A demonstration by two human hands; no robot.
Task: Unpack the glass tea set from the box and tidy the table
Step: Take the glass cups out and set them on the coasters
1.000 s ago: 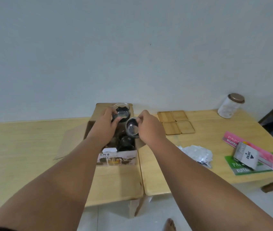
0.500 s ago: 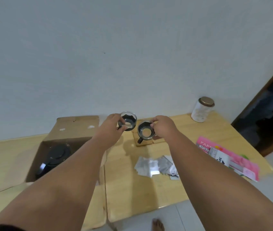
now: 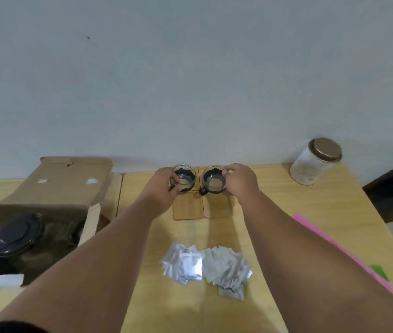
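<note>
My left hand grips a small glass cup with a dark holder, over the far left wooden coaster. My right hand grips a second glass cup, its dark handle pointing left, over the far right coaster. Two more wooden coasters lie bare just in front of the cups. The open cardboard box stands at the left with a dark-lidded glass teapot still inside it.
A pile of silver sachets lies on the wooden table between my forearms. A frosted jar with a bronze lid stands at the back right. Pink and green packets lie at the right edge.
Both hands lifted the two cups out of the box and carried them right to the coasters. They now sit lower, at the far coasters. My view turned right.
</note>
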